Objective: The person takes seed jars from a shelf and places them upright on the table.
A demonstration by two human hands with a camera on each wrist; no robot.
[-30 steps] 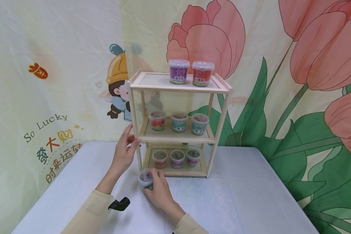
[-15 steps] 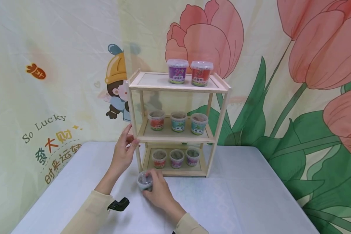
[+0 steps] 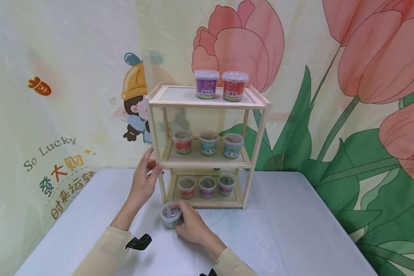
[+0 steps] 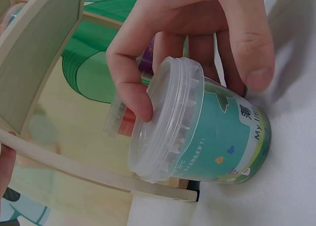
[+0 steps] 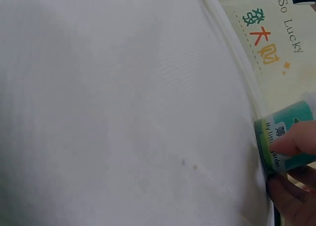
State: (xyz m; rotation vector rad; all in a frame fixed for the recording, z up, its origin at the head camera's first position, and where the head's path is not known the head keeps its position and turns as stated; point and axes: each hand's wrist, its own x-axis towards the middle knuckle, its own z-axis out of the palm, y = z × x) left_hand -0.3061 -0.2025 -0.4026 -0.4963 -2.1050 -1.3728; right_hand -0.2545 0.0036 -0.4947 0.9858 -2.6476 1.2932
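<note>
the tub (image 3: 171,215) stands on the table (image 3: 296,230) just in front of the shelf's (image 3: 207,101) left front post. the right hand (image 3: 192,226) curls around it, fingers (image 4: 133,83) on the lid rim, thumb on its teal label. the left hand (image 3: 143,181) grips the post at the middle shelf. only the wrist views show the teal label; only the head view shows the left hand.
</note>
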